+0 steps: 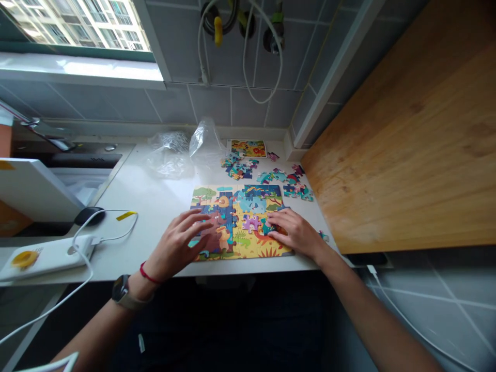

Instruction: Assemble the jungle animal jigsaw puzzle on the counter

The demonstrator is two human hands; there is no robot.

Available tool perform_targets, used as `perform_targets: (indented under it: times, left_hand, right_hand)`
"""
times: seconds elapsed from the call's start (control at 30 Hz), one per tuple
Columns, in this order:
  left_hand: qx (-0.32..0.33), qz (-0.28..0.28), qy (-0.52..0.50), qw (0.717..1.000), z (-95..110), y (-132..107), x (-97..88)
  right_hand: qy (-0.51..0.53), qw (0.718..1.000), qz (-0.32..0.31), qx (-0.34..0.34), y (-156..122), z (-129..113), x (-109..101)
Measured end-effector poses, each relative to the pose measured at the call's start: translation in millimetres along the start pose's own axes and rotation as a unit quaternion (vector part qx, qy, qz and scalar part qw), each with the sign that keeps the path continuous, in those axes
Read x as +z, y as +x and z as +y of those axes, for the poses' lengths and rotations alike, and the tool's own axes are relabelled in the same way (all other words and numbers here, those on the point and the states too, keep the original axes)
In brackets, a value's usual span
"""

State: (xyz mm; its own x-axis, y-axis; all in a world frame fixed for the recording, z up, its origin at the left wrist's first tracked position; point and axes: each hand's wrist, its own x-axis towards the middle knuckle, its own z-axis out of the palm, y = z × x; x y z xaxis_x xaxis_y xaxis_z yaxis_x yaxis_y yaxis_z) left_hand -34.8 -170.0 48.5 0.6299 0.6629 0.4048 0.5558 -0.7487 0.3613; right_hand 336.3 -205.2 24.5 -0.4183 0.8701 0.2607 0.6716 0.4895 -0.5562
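A colourful jigsaw puzzle lies partly assembled on the white counter, near its front edge. My left hand rests flat on the puzzle's left part with fingers spread. My right hand lies on the puzzle's right part, its fingertips pressing on a piece near the middle; what is under them is hidden. Loose puzzle pieces are scattered behind and to the right of the puzzle. A small reference picture lies at the back.
Crumpled clear plastic bags sit behind the puzzle. A wooden board leans at the right. A black mouse, a white power bank with a cable, and a white box are at the left. A tiled wall stands behind.
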Motion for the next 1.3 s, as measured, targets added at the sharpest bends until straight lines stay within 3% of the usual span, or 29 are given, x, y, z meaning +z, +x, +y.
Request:
perform_targets:
  times: [0.17,0.37,0.57,0.9,1.13,1.3]
  left_hand:
    - [0.042,-0.068,-0.024,0.997,30,28,26.2]
    - [0.059,-0.104,0.017,0.993,32,49,57.0]
    - [0.067,-0.119,0.031,0.990,36,54,73.8]
    - [0.031,-0.083,0.035,0.995,43,50,87.1]
    - [0.009,-0.084,0.010,0.996,52,55,89.0]
    - [-0.008,-0.089,0.015,0.996,58,60,91.0]
  right_hand:
    - [0.069,0.996,0.056,0.013,-4,6,16]
    - [0.089,0.982,0.167,0.024,-9,4,27]
    - [0.107,0.972,0.207,0.006,-10,6,25]
    - [0.137,0.958,0.251,-0.001,-14,6,26]
    - [0.201,0.918,0.339,0.036,-12,3,20]
    - [0.209,0.904,0.368,0.065,-11,4,12]
